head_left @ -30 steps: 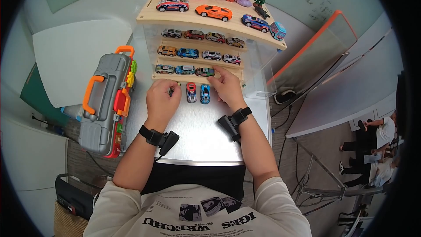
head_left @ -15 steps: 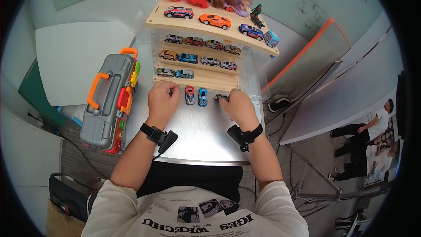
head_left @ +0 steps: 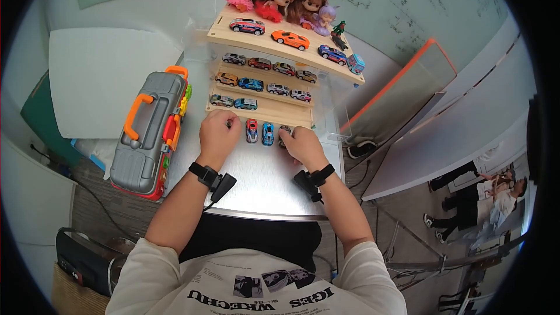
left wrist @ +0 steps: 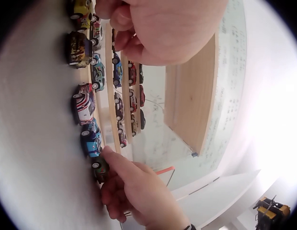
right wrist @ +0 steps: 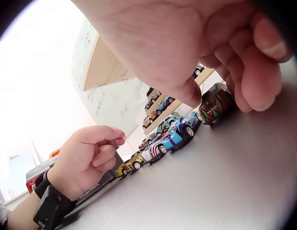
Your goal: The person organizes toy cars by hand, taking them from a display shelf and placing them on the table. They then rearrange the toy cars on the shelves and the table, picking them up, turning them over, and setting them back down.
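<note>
Silver table [head_left: 262,192], head view: the right hand [head_left: 304,146] pinches a dark toy car [head_left: 284,128] beside a blue car [head_left: 268,134]; whether the curled left hand [head_left: 219,135] holds anything, I cannot tell. Left wrist: the dark toy car ends the row. Right wrist: its green-red end shows between thumb and fingers.

Upside down on the shirt [head_left: 256,269], before the desk [head_left: 265,189]: "IGES" and "WRECHU", second letter uncertain. Formulas handwritten on the board [head_left: 379,20] behind the desk stay unclear.

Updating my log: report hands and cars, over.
Right hand pinching dark green car on table. Left hand loosely curled, empty. Blue car close on one side.
</note>
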A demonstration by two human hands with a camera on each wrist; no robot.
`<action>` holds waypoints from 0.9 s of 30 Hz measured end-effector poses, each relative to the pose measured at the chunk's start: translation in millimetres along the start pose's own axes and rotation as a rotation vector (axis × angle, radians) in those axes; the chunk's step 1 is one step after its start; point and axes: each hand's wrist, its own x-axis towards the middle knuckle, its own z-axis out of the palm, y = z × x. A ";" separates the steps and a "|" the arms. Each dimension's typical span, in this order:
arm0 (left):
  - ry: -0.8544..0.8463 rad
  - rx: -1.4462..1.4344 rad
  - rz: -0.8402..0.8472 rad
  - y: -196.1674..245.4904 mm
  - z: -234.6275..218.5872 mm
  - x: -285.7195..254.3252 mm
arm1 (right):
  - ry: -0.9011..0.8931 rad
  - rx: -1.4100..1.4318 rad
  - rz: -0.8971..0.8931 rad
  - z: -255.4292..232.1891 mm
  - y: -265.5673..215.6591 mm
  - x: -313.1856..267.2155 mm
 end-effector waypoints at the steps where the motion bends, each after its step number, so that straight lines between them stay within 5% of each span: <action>1: 0.019 -0.012 0.028 -0.4 0.6 -0.8 | -0.003 -0.002 0.001 3.3 4.7 4.7; 3: 0.023 -0.014 0.032 -1.1 2.0 -1.2 | 0.346 -0.158 -0.186 12.1 18.6 17.8; 7: -0.028 -0.001 -0.038 9.0 -3.5 1.3 | 0.288 0.060 -0.364 4.0 -2.9 24.4; 9: -0.009 -0.002 -0.008 3.2 0.0 1.4 | 0.338 0.124 -0.732 14.5 -12.4 42.2; 12: 0.006 -0.017 -0.003 2.2 0.1 -1.6 | 0.278 0.029 -0.804 24.4 -34.2 63.1; 19: 0.074 -0.011 0.095 -2.4 2.3 -0.1 | 0.256 -0.340 -0.662 37.3 -66.5 80.5; 24: 0.050 -0.072 0.043 5.4 -1.8 0.0 | 0.240 -0.316 -0.662 27.3 -47.4 76.4; 27: 0.058 -0.072 0.052 6.1 -3.6 0.7 | 0.302 -0.186 -0.461 -4.3 -25.3 28.5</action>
